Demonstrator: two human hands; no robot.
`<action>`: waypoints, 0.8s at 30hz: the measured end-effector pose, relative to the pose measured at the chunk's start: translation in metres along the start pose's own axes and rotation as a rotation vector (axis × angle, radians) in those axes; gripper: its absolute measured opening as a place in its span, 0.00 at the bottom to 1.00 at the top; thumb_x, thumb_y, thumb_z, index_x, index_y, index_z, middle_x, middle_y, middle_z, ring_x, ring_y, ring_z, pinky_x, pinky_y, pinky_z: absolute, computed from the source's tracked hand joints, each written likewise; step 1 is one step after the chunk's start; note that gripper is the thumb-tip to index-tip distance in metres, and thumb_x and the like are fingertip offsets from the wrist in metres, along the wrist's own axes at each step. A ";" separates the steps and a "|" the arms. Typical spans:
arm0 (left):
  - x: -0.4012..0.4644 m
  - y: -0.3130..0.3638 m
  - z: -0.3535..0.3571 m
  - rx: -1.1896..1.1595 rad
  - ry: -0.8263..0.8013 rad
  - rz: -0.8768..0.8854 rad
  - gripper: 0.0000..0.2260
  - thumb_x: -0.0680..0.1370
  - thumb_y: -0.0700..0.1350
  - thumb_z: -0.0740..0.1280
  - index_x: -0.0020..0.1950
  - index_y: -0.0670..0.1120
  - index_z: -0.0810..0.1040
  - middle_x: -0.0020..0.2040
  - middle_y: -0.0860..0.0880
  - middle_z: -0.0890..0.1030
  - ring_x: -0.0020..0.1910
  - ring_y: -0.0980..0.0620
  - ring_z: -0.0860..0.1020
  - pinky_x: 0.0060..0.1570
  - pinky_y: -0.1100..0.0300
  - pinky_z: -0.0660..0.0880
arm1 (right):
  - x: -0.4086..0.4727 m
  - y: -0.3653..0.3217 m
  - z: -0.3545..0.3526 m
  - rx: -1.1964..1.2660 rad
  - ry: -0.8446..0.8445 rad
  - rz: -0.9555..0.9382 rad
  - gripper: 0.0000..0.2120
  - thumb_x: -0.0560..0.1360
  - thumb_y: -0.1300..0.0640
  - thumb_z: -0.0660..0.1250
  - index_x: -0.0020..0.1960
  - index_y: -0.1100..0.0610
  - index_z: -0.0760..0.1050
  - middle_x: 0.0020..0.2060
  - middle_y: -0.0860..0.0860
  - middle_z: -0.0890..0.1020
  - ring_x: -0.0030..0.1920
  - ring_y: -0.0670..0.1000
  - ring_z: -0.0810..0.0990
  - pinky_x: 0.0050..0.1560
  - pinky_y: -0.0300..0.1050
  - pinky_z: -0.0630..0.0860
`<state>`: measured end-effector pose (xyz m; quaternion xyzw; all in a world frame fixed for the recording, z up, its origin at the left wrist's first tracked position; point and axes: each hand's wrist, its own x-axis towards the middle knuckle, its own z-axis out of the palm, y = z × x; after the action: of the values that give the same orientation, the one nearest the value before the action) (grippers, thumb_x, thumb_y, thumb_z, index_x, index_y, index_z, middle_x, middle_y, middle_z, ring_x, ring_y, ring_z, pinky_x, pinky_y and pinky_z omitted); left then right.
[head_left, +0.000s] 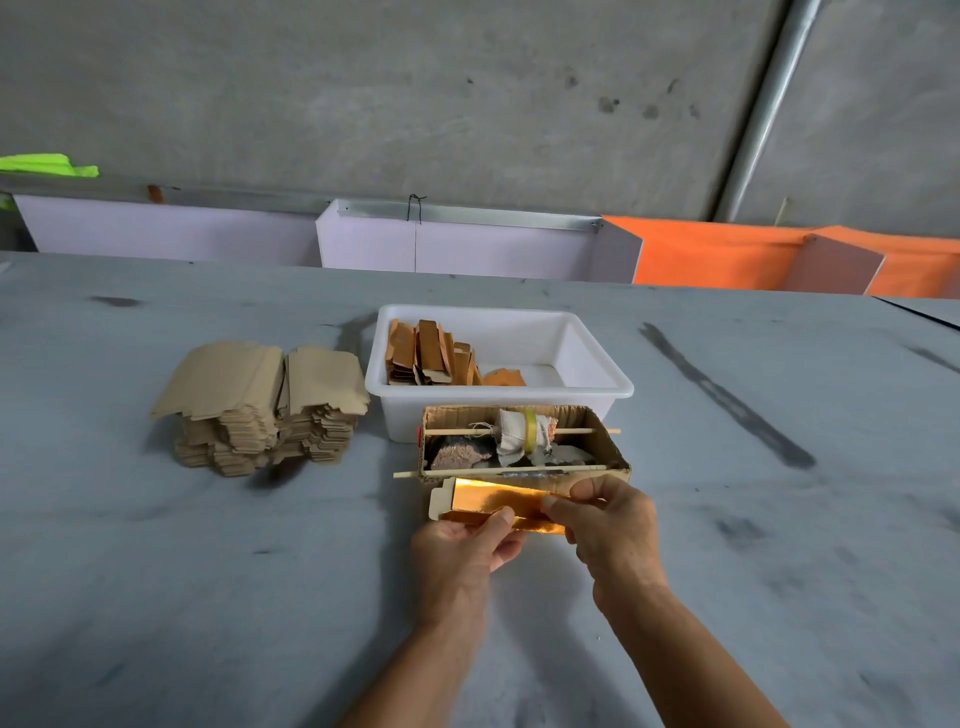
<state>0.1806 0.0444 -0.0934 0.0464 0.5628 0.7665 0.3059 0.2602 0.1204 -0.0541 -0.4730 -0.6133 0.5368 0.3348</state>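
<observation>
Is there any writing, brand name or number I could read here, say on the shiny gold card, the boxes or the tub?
No readable text anywhere.
The gold card, pinched by the left hand and the right hand: bare foil, no print.
The stack of brown card blanks: plain.
The white tub: no label in view.
The cardboard box: no marks.

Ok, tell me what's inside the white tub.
Inside the white tub, folded brown card pieces stand packed at its left end, and one orange piece lies beside them. The tub's near wall hides their lower edges and part of the floor.
</observation>
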 end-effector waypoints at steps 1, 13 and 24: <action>0.000 0.000 0.000 0.001 -0.002 0.000 0.08 0.70 0.35 0.73 0.46 0.34 0.79 0.37 0.42 0.84 0.34 0.46 0.84 0.33 0.61 0.80 | 0.000 -0.001 -0.001 0.011 -0.012 0.010 0.07 0.69 0.65 0.74 0.37 0.60 0.75 0.34 0.55 0.78 0.32 0.49 0.74 0.26 0.36 0.68; -0.005 0.003 0.000 -0.016 -0.013 0.004 0.03 0.71 0.35 0.73 0.39 0.37 0.80 0.34 0.43 0.84 0.33 0.46 0.84 0.30 0.64 0.78 | -0.006 -0.002 -0.008 0.044 -0.061 0.042 0.10 0.69 0.67 0.73 0.38 0.60 0.73 0.31 0.55 0.76 0.28 0.48 0.70 0.21 0.33 0.65; -0.011 0.004 0.001 -0.071 -0.035 0.015 0.02 0.72 0.32 0.70 0.40 0.34 0.79 0.34 0.40 0.83 0.34 0.44 0.83 0.32 0.61 0.79 | -0.032 0.004 -0.005 0.194 -0.230 0.119 0.09 0.69 0.70 0.71 0.39 0.60 0.74 0.21 0.47 0.74 0.19 0.42 0.66 0.19 0.34 0.62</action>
<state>0.1886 0.0384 -0.0868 0.0530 0.5296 0.7872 0.3115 0.2765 0.0924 -0.0541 -0.4094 -0.5636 0.6630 0.2740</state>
